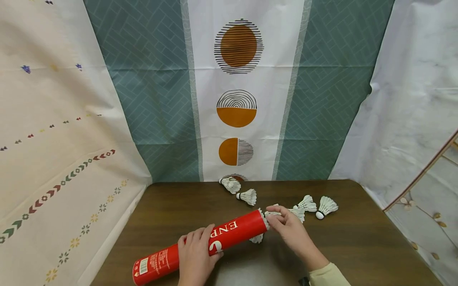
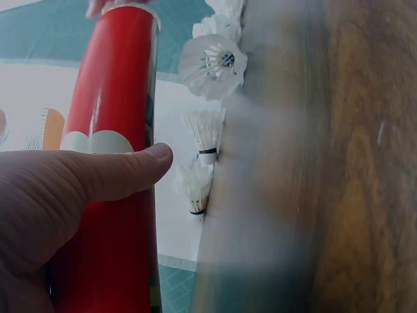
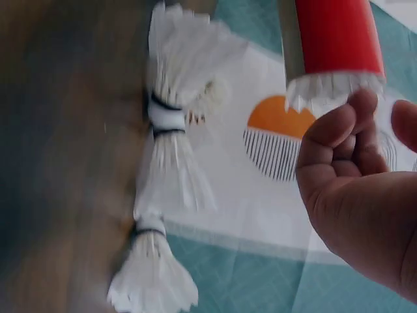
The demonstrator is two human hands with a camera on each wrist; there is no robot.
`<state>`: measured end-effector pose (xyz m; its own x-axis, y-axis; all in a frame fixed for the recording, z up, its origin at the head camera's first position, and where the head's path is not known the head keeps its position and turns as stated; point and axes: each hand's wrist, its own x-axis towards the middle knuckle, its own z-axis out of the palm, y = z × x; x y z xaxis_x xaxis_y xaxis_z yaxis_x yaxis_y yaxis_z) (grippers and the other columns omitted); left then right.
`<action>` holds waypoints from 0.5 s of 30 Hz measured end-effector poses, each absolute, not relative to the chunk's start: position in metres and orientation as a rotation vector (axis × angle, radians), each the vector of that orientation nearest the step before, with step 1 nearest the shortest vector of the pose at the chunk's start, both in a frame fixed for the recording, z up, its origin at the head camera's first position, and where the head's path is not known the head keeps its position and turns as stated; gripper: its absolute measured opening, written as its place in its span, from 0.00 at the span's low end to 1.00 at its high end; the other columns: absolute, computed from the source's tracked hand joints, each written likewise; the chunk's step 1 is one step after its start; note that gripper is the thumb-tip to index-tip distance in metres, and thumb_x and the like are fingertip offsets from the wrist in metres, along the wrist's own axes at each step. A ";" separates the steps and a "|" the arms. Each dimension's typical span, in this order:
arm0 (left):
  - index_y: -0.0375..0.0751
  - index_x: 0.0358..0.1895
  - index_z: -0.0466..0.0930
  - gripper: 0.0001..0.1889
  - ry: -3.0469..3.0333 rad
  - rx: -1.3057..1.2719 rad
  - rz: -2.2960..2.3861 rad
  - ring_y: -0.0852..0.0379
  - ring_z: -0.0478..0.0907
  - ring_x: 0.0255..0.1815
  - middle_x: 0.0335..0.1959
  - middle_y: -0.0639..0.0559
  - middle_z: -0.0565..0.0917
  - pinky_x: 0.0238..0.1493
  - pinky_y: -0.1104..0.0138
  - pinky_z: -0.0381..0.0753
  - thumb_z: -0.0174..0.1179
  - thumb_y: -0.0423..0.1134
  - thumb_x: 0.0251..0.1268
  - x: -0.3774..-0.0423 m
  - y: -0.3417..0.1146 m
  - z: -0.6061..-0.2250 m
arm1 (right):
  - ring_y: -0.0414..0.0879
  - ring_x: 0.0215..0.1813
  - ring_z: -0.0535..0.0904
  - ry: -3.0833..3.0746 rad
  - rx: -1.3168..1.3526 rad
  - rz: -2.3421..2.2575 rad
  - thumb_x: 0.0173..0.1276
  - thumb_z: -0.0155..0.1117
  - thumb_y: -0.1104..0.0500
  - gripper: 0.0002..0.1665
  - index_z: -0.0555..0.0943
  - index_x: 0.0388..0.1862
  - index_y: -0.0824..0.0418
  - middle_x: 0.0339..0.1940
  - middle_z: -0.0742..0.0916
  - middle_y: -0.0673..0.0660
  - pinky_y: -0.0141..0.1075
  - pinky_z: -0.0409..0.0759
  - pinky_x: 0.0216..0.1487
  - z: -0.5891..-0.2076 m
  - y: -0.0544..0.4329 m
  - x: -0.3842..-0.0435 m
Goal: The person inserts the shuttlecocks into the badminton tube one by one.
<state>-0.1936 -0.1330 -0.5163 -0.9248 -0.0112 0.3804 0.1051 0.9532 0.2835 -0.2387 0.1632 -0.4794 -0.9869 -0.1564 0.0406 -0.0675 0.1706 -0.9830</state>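
My left hand (image 1: 195, 254) grips a red shuttlecock tube (image 1: 241, 228) around its middle, the tube slanting up to the right over the table. White lettering shows on its side, and a barcode marks the lower left end. In the left wrist view the thumb (image 2: 130, 173) lies across the tube. White feather tips (image 3: 326, 88) of a shuttlecock stick out of the tube's mouth. My right hand (image 1: 291, 234) is at that mouth, its fingers loosely bent with fingertips right at the feathers. Its thumb (image 3: 405, 124) stands apart from the fingers.
Several white shuttlecocks lie on the dark wooden table (image 1: 358, 246). Two, a shuttlecock (image 1: 229, 185) and another shuttlecock (image 1: 247, 196), lie near the back edge. A shuttlecock (image 1: 327, 206) lies beyond the right hand, and a shuttlecock (image 1: 256, 238) shows beneath the tube. Patterned cloth (image 1: 157, 99) hangs behind.
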 end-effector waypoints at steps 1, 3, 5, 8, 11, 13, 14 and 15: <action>0.53 0.66 0.81 0.48 -2.719 -0.064 -0.425 0.44 0.82 0.56 0.54 0.48 0.89 0.59 0.42 0.74 0.92 0.52 0.31 -0.194 -0.133 -0.516 | 0.45 0.49 0.89 2.343 -0.239 -1.969 0.77 0.70 0.55 0.30 0.74 0.71 0.66 0.54 0.92 0.65 0.32 0.87 0.51 -0.480 0.160 -0.237; 0.53 0.66 0.81 0.48 -2.717 -0.057 -0.428 0.44 0.82 0.56 0.54 0.48 0.89 0.59 0.42 0.74 0.92 0.52 0.31 -0.193 -0.134 -0.515 | 0.45 0.48 0.88 2.355 -0.253 -1.961 0.75 0.73 0.55 0.32 0.74 0.71 0.67 0.52 0.92 0.65 0.31 0.87 0.49 -0.482 0.155 -0.235; 0.53 0.66 0.81 0.49 -2.715 -0.054 -0.429 0.44 0.82 0.56 0.55 0.48 0.89 0.59 0.42 0.74 0.92 0.52 0.31 -0.193 -0.134 -0.515 | 0.46 0.46 0.87 2.383 -0.249 -1.948 0.71 0.76 0.56 0.35 0.74 0.71 0.67 0.50 0.93 0.64 0.31 0.86 0.46 -0.483 0.151 -0.234; 0.53 0.66 0.81 0.49 -2.711 -0.055 -0.434 0.44 0.82 0.56 0.55 0.48 0.89 0.59 0.42 0.74 0.92 0.52 0.30 -0.192 -0.134 -0.514 | 0.46 0.42 0.85 2.418 -0.210 -1.940 0.67 0.80 0.58 0.37 0.75 0.71 0.65 0.46 0.93 0.61 0.32 0.86 0.42 -0.485 0.146 -0.234; 0.53 0.66 0.81 0.49 -2.709 -0.062 -0.434 0.44 0.82 0.55 0.55 0.48 0.89 0.59 0.41 0.74 0.92 0.52 0.31 -0.192 -0.134 -0.513 | 0.46 0.40 0.85 2.444 -0.190 -1.948 0.64 0.82 0.59 0.38 0.76 0.70 0.62 0.44 0.93 0.59 0.32 0.86 0.40 -0.485 0.141 -0.231; 0.53 0.66 0.81 0.49 -2.709 -0.067 -0.432 0.44 0.82 0.55 0.55 0.48 0.89 0.59 0.41 0.75 0.92 0.52 0.31 -0.191 -0.134 -0.513 | 0.45 0.41 0.86 2.436 -0.237 -1.938 0.66 0.80 0.59 0.38 0.74 0.72 0.61 0.45 0.94 0.60 0.32 0.85 0.41 -0.485 0.140 -0.229; 0.53 0.66 0.81 0.49 -2.709 -0.068 -0.432 0.44 0.82 0.55 0.55 0.48 0.89 0.59 0.41 0.75 0.92 0.52 0.31 -0.191 -0.134 -0.513 | 0.45 0.42 0.87 2.417 -0.293 -1.931 0.68 0.79 0.59 0.39 0.72 0.74 0.62 0.47 0.93 0.62 0.32 0.86 0.42 -0.485 0.139 -0.227; 0.54 0.66 0.81 0.49 -2.710 -0.068 -0.433 0.44 0.82 0.56 0.55 0.48 0.89 0.59 0.42 0.75 0.92 0.52 0.31 -0.190 -0.134 -0.513 | 0.44 0.45 0.88 2.389 -0.355 -1.926 0.70 0.77 0.59 0.40 0.70 0.76 0.63 0.50 0.93 0.65 0.32 0.86 0.44 -0.485 0.139 -0.226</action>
<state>-0.1903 -0.1342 -0.5129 -0.9213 -0.0140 0.3885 0.1079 0.9509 0.2901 -0.2261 0.1391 -0.4848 -0.9722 -0.2101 0.1030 -0.1453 0.1966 -0.9697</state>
